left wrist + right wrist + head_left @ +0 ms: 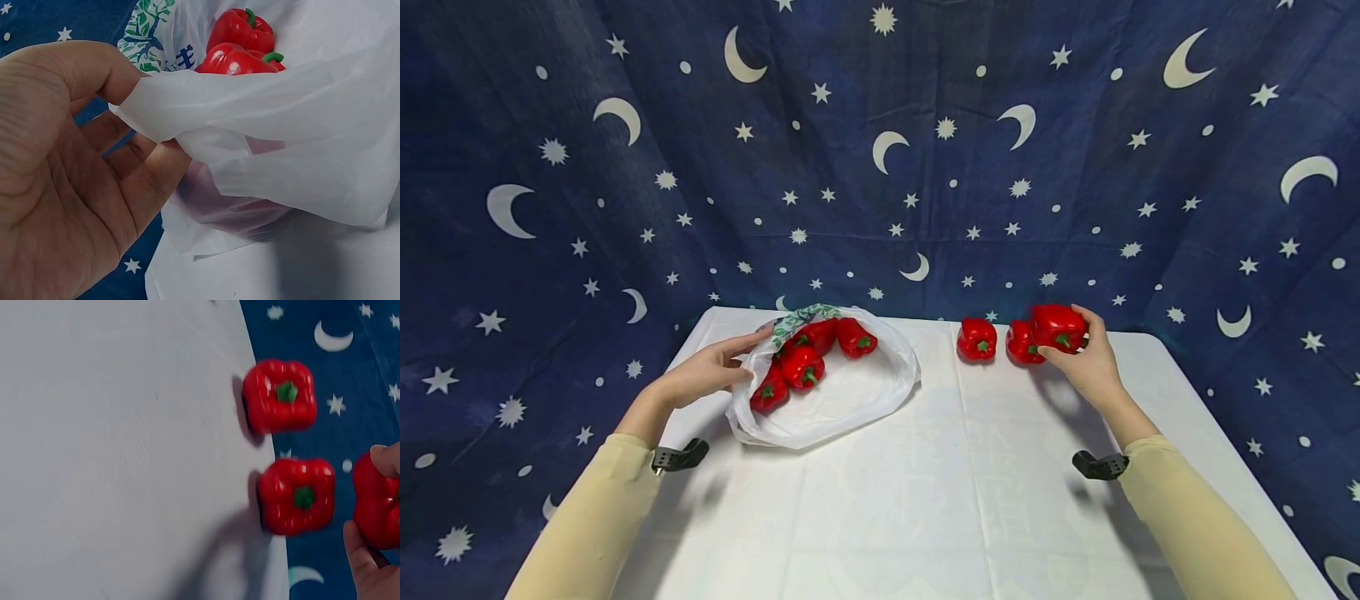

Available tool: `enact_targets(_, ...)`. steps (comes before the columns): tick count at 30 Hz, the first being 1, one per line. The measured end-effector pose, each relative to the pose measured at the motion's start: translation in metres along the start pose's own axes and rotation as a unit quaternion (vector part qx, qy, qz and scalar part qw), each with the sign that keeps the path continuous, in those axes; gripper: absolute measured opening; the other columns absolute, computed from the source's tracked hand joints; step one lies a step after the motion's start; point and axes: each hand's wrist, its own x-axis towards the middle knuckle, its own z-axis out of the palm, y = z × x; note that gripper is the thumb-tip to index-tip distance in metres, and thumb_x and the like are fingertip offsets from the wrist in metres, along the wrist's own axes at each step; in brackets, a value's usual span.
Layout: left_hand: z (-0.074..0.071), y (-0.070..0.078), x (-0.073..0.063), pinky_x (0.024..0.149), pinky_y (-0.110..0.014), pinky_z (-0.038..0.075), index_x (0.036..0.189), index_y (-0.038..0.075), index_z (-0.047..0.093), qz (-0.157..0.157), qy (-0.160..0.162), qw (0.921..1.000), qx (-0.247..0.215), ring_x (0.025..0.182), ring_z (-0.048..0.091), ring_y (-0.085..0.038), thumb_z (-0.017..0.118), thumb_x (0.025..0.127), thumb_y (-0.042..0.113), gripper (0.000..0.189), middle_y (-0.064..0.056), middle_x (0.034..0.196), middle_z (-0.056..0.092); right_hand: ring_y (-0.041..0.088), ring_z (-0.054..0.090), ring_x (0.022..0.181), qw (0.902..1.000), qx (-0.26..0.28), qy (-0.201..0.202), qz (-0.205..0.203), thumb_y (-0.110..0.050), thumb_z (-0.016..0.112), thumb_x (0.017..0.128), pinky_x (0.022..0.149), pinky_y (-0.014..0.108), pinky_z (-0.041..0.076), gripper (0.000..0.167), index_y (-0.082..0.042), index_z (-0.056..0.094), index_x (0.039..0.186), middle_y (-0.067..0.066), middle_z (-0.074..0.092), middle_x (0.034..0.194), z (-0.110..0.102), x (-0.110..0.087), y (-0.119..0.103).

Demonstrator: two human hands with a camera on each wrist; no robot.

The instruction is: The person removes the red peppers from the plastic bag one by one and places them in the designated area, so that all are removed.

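My left hand (709, 369) pinches the rim of a white plastic bag (895, 400), which lies on its side with its mouth toward me. Green and blue print shows on the bag in the left wrist view. Several red bell peppers (802, 367) lie inside it. At the far right, my right hand (1092, 367) grips a red bell pepper (1057, 327) between thumb and fingers, raised above the tabletop. Two more bell peppers stand just left of it: one close by (299, 497) and another farther left (279, 397), both with green stems.
A white cloth covers the table (887, 508). Behind it and at both sides hangs a dark blue curtain (850, 167) with moons and stars. A black strap (681, 457) sits at each wrist.
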Motion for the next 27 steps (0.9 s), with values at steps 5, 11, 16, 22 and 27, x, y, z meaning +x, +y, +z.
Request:
enact_targets(5, 0.001, 0.0, 0.0, 0.08, -0.033, 0.054, 0.162, 0.03, 0.031, 0.014, -0.004, 0.9999, -0.006, 0.135, 0.037, -0.037, 0.057, 0.099, 0.002, 0.074, -0.014, 0.167, 0.02, 0.047, 0.036, 0.136, 0.9998, -0.003, 0.016, 0.008, -0.018, 0.079, 0.089, 0.104, 0.064, 0.04, 0.099, -0.008, 0.012, 0.162, 0.026, 0.03, 0.156, -0.011, 0.004, 0.013)
enact_targets(11, 0.001, 0.0, -0.001, 0.078, -0.032, 0.054, 0.162, 0.03, 0.032, 0.019, 0.0, 0.9998, -0.004, 0.131, 0.039, -0.038, 0.057, 0.099, 0.001, 0.074, -0.015, 0.167, 0.021, 0.049, 0.032, 0.14, 0.9995, 0.001, 0.024, 0.022, -0.019, 0.077, 0.091, 0.106, 0.066, 0.037, 0.098, -0.007, 0.012, 0.163, 0.028, 0.028, 0.158, -0.017, 0.009, 0.031)
enact_targets(16, 0.0, 0.002, -0.002, 0.08, -0.034, 0.054, 0.162, 0.03, 0.032, 0.017, 0.004, 0.9999, 0.001, 0.13, 0.04, -0.038, 0.058, 0.099, 0.002, 0.074, -0.016, 0.166, 0.021, 0.052, 0.028, 0.142, 0.9988, -0.005, 0.03, 0.038, -0.018, 0.077, 0.091, 0.107, 0.068, 0.033, 0.098, -0.007, 0.011, 0.163, 0.029, 0.025, 0.16, -0.021, 0.013, 0.045)
enact_targets(22, 0.0, 0.004, -0.002, 0.077, -0.034, 0.055, 0.161, 0.031, 0.034, 0.013, 0.007, 0.9999, 0.006, 0.122, 0.045, -0.035, 0.059, 0.099, 0.002, 0.073, -0.015, 0.165, 0.024, 0.053, 0.024, 0.144, 0.9972, -0.024, 0.035, 0.062, -0.012, 0.076, 0.091, 0.108, 0.068, 0.032, 0.097, -0.003, 0.011, 0.162, 0.032, 0.022, 0.16, -0.022, 0.014, 0.059)
enact_targets(27, 0.001, 0.005, -0.002, 0.074, -0.034, 0.055, 0.161, 0.031, 0.034, 0.01, 0.005, 0.9999, 0.005, 0.12, 0.045, -0.035, 0.059, 0.098, 0.002, 0.074, -0.015, 0.166, 0.023, 0.054, 0.023, 0.144, 0.9964, -0.03, 0.031, 0.073, -0.014, 0.076, 0.092, 0.109, 0.067, 0.031, 0.096, -0.001, 0.011, 0.162, 0.033, 0.021, 0.16, -0.021, 0.014, 0.07)
